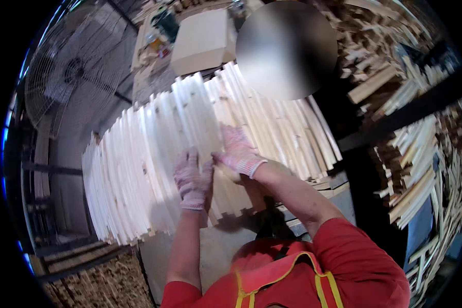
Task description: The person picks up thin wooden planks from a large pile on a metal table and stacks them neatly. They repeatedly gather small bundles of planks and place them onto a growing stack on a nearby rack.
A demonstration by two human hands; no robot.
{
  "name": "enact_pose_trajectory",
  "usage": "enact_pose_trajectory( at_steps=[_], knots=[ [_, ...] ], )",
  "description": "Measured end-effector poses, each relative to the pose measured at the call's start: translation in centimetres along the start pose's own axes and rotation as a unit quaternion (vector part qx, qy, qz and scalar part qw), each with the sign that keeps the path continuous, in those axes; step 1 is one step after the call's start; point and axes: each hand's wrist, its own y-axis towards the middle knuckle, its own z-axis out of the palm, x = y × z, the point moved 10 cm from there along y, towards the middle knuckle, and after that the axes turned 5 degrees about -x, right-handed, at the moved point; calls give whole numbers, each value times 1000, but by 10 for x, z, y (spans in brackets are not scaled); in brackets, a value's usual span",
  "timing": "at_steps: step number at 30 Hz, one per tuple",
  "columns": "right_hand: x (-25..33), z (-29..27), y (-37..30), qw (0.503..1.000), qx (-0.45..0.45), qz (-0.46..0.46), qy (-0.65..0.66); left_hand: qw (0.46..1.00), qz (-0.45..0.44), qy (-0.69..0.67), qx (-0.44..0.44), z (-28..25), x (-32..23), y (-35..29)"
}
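Observation:
Pale wooden strips lie side by side in a wide layer in front of me. In a pink-and-white knit glove, my left hand rests on the strips near their close ends, its fingers stretched out and slightly blurred. My right hand, gloved alike, lies just to the right with its thumb apart and its fingers extended against the strips. A group of strips beyond my left hand looks raised, overlapping the layer, and is smeared by motion. Neither hand visibly closes around a strip.
A large wire-caged fan stands at the far left. Behind the strips sits a cardboard box. Stacked wood pieces fill the right side, beside a dark metal bar. More stacked wood ends show at the lower left.

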Motion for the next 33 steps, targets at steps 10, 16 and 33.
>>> enact_pose_trajectory(
  at_steps=[10,16,33],
  knots=[
    [-93,-201,-230,963,39,127,233,984,173,-21,-25,-9,-59,-24],
    [-204,-313,-580,866,41,490,92,746,597,-288,-58,17,-293,-254],
    [-252,-464,-1082,644,-374,637,200,590,668,-166,423,58,-663,-704]
  ],
)
